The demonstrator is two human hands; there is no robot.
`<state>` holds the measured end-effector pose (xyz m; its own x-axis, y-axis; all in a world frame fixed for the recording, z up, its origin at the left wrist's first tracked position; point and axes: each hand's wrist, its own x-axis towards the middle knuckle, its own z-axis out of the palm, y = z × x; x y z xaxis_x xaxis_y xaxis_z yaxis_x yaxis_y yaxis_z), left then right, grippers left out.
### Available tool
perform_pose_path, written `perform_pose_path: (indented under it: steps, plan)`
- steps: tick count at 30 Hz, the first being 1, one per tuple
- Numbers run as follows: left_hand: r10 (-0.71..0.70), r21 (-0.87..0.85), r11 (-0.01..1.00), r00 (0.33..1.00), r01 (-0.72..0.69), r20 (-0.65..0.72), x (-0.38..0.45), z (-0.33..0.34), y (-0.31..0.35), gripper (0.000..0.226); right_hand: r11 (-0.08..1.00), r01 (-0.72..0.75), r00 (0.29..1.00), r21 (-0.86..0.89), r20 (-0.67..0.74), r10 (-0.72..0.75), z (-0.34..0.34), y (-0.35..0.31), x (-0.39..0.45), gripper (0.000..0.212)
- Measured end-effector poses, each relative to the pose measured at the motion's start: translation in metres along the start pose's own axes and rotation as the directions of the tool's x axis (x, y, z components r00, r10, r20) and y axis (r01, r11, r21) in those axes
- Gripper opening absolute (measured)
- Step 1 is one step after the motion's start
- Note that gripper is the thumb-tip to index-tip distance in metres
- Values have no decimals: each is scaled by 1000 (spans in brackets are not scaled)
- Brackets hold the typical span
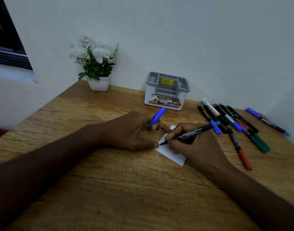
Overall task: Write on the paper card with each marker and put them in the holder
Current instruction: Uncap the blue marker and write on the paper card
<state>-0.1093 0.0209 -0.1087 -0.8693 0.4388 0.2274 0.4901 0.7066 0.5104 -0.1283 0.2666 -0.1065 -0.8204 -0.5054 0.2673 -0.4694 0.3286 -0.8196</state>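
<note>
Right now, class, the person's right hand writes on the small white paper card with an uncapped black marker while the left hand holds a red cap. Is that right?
Not quite: the cap is blue, not red. The head view shows the left hand holding a blue marker cap, while the right hand writes on the small white paper card with the uncapped black marker.

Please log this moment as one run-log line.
right hand: writing with marker on paper card | left hand: holds blue cap | holder: empty
</note>
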Motion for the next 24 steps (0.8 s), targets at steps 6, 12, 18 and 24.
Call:
perform_pose_path:
  steps: [6, 12, 18, 24]
  plan:
    - [-53, 66, 997, 997, 49, 58, -3, -2, -3, 31, 1000, -23, 1000, -7, -13, 23, 1, -1, 0, 13]
    - [-93, 17, 996, 994, 92, 64, -3, -2, -3, 47, 998, 18, 1000, -54, 17, -17, 3, -2, -1, 9]
    - [-105, 9, 994, 993, 105, 51, -3, -1, -5, 48, 997, 57, 998, -54, 11, -56, 2, -1, 1, 10]
    - [-116, 28, 993, 992, 114, 59, -3, -2, -1, 50, 997, 63, 998, -43, 32, -62, 2, -1, -1, 11]
